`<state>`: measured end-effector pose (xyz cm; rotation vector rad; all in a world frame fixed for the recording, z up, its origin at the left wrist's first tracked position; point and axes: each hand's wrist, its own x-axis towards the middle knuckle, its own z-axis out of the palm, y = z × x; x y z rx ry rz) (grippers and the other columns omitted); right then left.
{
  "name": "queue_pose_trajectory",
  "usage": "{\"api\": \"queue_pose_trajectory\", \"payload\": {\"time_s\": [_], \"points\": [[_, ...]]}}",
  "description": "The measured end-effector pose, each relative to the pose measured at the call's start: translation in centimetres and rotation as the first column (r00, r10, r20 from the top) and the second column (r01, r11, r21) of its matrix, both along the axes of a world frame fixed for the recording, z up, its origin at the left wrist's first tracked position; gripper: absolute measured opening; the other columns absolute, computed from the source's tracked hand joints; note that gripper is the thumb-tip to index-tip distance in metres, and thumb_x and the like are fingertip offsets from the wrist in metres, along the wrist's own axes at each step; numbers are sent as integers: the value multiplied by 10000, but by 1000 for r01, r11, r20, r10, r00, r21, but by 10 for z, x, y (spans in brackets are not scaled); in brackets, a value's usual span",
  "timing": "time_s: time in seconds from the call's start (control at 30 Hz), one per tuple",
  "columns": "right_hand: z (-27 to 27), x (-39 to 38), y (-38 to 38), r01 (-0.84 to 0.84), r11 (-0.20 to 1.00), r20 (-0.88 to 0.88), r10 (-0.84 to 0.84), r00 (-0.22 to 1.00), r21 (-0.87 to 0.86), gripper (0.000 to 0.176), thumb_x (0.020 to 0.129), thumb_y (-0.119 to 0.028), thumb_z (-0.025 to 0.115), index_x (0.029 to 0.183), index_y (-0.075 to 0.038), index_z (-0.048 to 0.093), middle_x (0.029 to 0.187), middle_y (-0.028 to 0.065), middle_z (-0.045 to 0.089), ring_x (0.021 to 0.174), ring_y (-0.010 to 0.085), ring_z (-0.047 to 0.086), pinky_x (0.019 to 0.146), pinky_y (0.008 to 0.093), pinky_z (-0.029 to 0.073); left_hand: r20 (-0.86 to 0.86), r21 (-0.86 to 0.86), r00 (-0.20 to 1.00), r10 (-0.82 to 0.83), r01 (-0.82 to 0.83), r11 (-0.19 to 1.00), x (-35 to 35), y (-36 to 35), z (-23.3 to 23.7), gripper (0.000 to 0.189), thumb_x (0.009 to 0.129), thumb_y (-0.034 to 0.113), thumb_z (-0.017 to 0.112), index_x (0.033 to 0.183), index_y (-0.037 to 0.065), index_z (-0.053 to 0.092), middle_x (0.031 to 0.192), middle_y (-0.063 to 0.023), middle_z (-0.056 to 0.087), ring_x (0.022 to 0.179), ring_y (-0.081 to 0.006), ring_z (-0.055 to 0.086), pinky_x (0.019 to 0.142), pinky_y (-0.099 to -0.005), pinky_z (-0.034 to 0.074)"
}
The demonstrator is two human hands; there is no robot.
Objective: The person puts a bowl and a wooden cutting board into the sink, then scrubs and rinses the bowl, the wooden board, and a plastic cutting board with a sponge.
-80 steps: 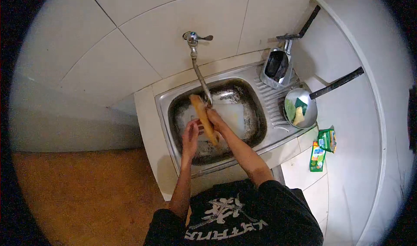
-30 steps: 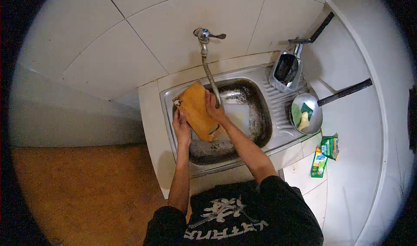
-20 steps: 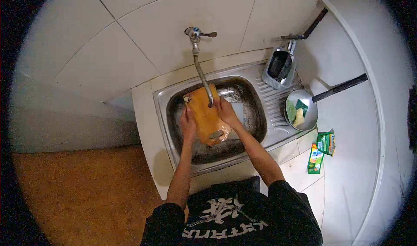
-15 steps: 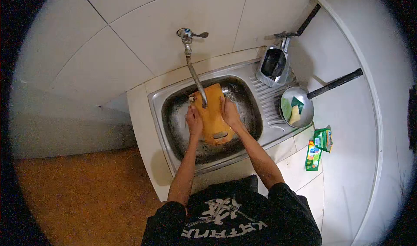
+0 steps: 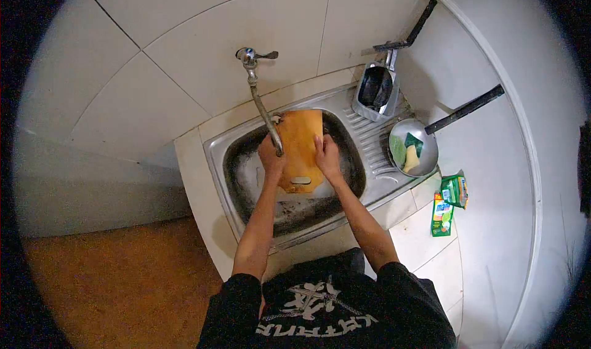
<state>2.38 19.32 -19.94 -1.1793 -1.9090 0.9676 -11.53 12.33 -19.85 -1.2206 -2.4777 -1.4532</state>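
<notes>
An orange-brown board with a slot near its lower edge is held over the metal sink basin. My left hand grips its left edge, close under the faucet spout. On the opposite edge, my right hand is closed, its thumb on the board's face. The spout's tip overlaps the board's left side in view. A small dark and pale patch shows at the board's upper left corner. Whether water is running cannot be made out.
The ribbed drainboard bears a clear container with a dark item and a metal pan holding sponges and a yellowish piece. Green packets lie right of the sink. A faucet lever juts from the wall.
The board has shifted toward the back of the sink and turned more upright in view, with both hands still on it. The camera view has shifted slightly.
</notes>
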Motion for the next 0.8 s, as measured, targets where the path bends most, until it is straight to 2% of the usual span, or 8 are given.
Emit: {"api": "queue_pose_trajectory", "payload": {"time_s": [0.03,0.1,0.23,0.33,0.43,0.63,0.7,0.8], "points": [[-1,-2,-2,-1,1000,-4,1,1000,-3,334,893,-265,438,732,27,434,582,193,487,504,268,474,480,359,367,-4,-3,1000,1,-1,1000,-7,-3,1,373,866,361,450,731,24,533,548,-107,488,510,-304,488,535,-405,402],[3,-8,-10,-102,983,-253,62,965,-149,307,884,-252,471,737,16,447,579,116,489,504,162,406,468,319,346,297,4,951,-91,94,996,-20,-10,1,367,890,351,423,774,21,534,623,-90,518,583,-228,511,580,-355,410],[8,-26,-24,-135,971,-361,57,931,-195,280,879,-241,482,775,18,474,612,91,515,540,146,430,481,317,362,482,73,869,-110,85,994,-21,-28,12,352,903,359,407,882,28,526,777,-80,547,717,-177,511,659,-317,405],[-3,-39,-26,-126,986,-288,91,953,-106,266,873,-233,492,852,32,501,637,101,529,563,153,455,497,302,380,588,148,796,-145,70,986,-6,-45,50,389,895,384,422,1060,37,483,962,-78,534,878,-169,494,760,-296,395],[2,-48,-31,-170,943,-329,70,942,-285,278,861,-236,508,895,40,513,658,114,540,564,165,473,512,307,395,664,112,743,-80,7,994,-9,-55,49,447,890,387,432,1172,40,417,1075,-88,509,965,-176,487,814,-294,392],[-19,-61,-33,-176,979,-226,195,954,102,342,810,-236,576,1024,13,480,714,175,571,599,286,563,530,368,419,695,300,692,-194,-34,953,-22,-67,18,492,877,360,473,1227,34,359,1171,-87,463,1056,-176,455,881,-301,365],[-20,-57,-44,-235,965,61,229,972,121,403,772,-174,620,1084,3,438,749,194,577,666,317,588,562,392,442,720,481,631,-287,-155,863,-26,-65,13,498,870,353,491,1231,40,352,1162,-78,455,1040,-177,450,879,-303,365],[-8,-44,-58,-309,942,-25,308,951,-131,490,751,-142,652,1132,-2,377,765,170,587,692,273,605,568,365,476,706,426,690,-164,-228,875,-25,-68,26,496,869,353,492,1231,45,350,1167,-72,439,1041,-176,438,874,-311,369]]}}
